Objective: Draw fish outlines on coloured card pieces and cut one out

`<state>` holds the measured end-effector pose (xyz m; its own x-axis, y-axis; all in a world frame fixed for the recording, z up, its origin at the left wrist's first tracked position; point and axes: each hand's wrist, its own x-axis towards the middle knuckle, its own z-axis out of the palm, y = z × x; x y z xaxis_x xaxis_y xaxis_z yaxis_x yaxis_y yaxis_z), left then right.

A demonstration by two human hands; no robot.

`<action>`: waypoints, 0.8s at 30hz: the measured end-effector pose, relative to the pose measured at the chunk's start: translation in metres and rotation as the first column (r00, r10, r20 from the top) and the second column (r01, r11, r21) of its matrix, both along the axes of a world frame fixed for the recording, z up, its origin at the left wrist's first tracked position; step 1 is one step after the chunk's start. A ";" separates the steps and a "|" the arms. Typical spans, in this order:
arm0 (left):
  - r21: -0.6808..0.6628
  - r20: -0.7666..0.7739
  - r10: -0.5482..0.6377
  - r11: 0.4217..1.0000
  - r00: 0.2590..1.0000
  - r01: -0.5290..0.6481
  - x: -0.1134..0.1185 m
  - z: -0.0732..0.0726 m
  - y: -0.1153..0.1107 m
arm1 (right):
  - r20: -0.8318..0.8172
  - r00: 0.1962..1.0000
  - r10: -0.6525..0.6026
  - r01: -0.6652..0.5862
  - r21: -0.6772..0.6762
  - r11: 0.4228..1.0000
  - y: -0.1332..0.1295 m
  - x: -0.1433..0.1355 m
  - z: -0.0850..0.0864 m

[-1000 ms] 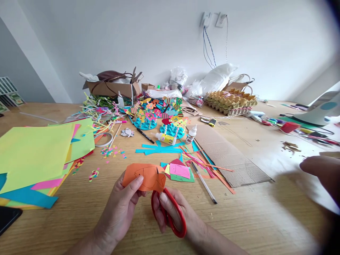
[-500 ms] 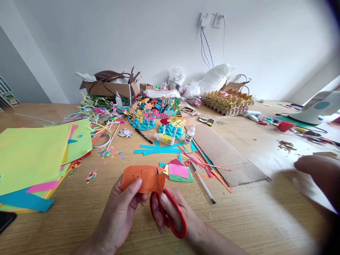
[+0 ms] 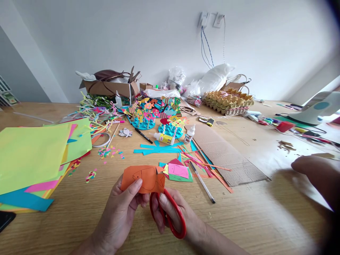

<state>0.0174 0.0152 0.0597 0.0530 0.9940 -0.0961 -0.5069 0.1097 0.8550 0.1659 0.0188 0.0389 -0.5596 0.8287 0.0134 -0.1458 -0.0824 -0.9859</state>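
Observation:
My left hand (image 3: pixel 119 209) pinches an orange paper (image 3: pixel 148 175) by its left part, thumb on top. A fish outline is drawn on the paper in black. In my right hand (image 3: pixel 183 212) is a pair of red-handled scissors (image 3: pixel 180 226), with fingers through the loops. Most of the blades lies hidden behind the paper; a dark tip shows near the fish's tail. Just beyond lie small stacked paper pieces, with a pink piece (image 3: pixel 178 170) on top bearing a drawing. A pen (image 3: pixel 203 184) rests to the right of them.
Coloured paper sheets (image 3: pixel 32 152) are piled on the left. Glue bottles (image 3: pixel 189 134), blue paper strips (image 3: pixel 156 149) and paper fish on blue bases (image 3: pixel 143 124) stand farther back. Flat cardboard (image 3: pixel 225 156) lies to the right. Another person's hand (image 3: pixel 313 173) is at the right edge.
My hands, the orange paper and the scissors stay nearly in place; the paper's right end has shifted slightly against the blades. The other person's hand has moved a little leftward.

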 end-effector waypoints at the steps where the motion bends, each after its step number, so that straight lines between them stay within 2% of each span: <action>1: -0.001 0.001 0.002 1.000 1.000 -0.002 0.000 0.000 0.000 | -0.006 1.000 0.001 -0.001 0.001 1.000 0.000 0.000 -0.001; 8: 0.009 0.047 -0.019 1.000 0.999 0.019 0.002 0.000 -0.001 | -0.035 0.999 -0.004 0.004 -0.006 1.000 -0.001 0.000 -0.005; 14: 0.037 0.077 -0.074 0.997 0.994 0.072 0.005 -0.009 -0.006 | -0.074 0.997 0.019 -0.019 -0.004 1.000 0.001 0.000 -0.011; 24: 0.095 0.017 -0.119 0.989 0.993 0.117 0.009 -0.011 -0.007 | -0.040 0.999 -0.012 0.014 0.035 0.999 0.002 -0.001 -0.011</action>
<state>0.0261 0.0085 0.0488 0.1717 0.9852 0.0001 -0.5148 0.0896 0.8526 0.1651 0.0204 0.0277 -0.5471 0.8345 0.0648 -0.1855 -0.0454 -0.9816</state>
